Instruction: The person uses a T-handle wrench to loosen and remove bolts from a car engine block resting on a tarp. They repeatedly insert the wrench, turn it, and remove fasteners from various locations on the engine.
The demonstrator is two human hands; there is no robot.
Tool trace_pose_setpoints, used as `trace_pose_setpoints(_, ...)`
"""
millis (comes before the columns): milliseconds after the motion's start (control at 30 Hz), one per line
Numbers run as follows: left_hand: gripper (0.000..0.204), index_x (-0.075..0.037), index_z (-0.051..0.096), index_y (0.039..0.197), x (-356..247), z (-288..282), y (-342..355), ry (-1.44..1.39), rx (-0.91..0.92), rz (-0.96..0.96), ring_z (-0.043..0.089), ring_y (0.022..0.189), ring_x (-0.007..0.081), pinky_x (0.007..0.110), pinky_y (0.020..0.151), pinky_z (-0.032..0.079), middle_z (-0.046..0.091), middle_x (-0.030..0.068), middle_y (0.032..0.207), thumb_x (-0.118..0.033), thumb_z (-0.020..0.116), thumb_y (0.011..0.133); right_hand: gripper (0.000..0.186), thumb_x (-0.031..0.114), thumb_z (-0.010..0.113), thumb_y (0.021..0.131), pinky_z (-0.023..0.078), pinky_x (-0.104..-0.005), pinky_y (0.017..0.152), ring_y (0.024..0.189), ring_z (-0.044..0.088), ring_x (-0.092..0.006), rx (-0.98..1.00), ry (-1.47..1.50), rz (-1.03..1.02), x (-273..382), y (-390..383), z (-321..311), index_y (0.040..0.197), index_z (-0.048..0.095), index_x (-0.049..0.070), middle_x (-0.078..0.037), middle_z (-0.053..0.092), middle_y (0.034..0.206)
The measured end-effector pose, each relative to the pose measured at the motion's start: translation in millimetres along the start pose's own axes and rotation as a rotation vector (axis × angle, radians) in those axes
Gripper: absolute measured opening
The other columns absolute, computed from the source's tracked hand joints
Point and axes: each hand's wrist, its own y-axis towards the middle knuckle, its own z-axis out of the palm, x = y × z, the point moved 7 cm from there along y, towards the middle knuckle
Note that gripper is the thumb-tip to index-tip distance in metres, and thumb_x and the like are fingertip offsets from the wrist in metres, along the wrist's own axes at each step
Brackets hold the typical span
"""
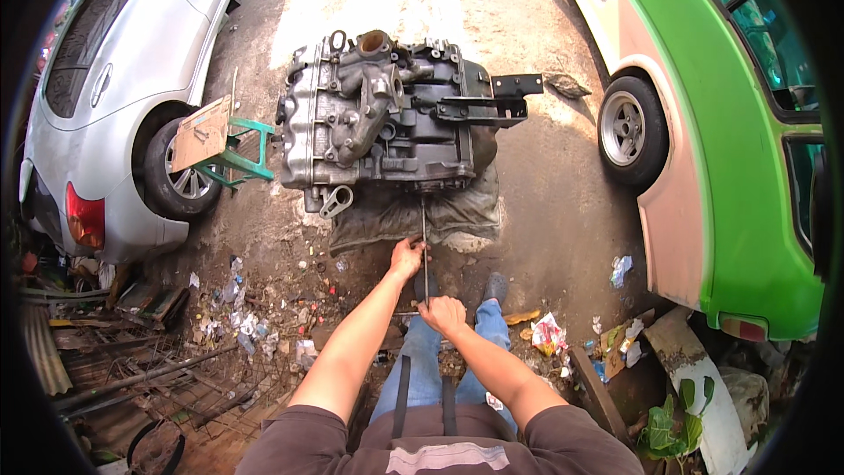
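Note:
A greasy metal engine [378, 123] lies on the ground in front of me, on a dark, crumpled sack [369, 227]. A long T-handle wrench [425, 274] runs from the engine's near side straight back toward me. My right hand [443, 315] is closed round its near end, where a thin crossbar sticks out to the left. Farther along, my left hand [407, 258] has its fingers curled at the shaft, close to the sack. The far tip of the wrench is hidden under the engine's edge. A black bracket [492, 104] juts from the engine's right side.
At left is a silver car [132, 79], with a green plastic stool [251, 154] and cardboard [201, 134] by its wheel. A green and pink vehicle [730, 167] stands right. Litter [248, 324], scrap wood [598, 391] and a leafy plant [673, 429] lie around my feet.

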Motion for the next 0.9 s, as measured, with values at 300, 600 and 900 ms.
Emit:
trace_pose_setpoints(300, 0.038, -0.008, 0.05, 0.136, 3.3, 1.1, 1.5, -0.064, 0.049, -0.023, 0.069, 0.08, 0.0192, 0.035, 0.066, 0.055, 0.07, 0.0073, 0.104, -0.015, 0.053, 0.099, 0.045, 0.041, 0.054, 0.086, 0.055, -0.0485, 0.069, 0.071, 0.068, -0.0414, -0.078, -0.047, -0.017, 1.8, -1.4, 0.0, 0.075, 0.072, 0.001, -0.024, 0.067, 0.075)
trace_pose_setpoints(600, 0.04, -0.005, 0.044, 0.139, -0.1, -2.0, -1.6, -0.089, 0.084, -0.004, 0.069, 0.079, 0.0204, 0.036, 0.066, 0.056, 0.068, 0.0102, 0.107, -0.013, 0.05, 0.1, 0.046, 0.043, 0.056, 0.086, 0.055, -0.0475, 0.066, 0.069, 0.068, -0.0399, -0.098, -0.069, -0.014, 1.7, -0.7, -1.8, 0.073, 0.072, 0.002, -0.023, 0.068, 0.073)
trace_pose_setpoints(900, 0.041, -0.005, 0.047, 0.138, -1.4, -4.0, 2.4, -0.038, 0.072, 0.017, 0.069, 0.075, 0.0188, 0.032, 0.061, 0.054, 0.07, 0.0094, 0.105, -0.013, 0.053, 0.099, 0.043, 0.043, 0.061, 0.084, 0.055, -0.0466, 0.064, 0.067, 0.068, -0.0395, -0.134, -0.079, -0.05, 5.3, -2.9, -8.2, 0.072, 0.072, 0.003, -0.023, 0.067, 0.072)
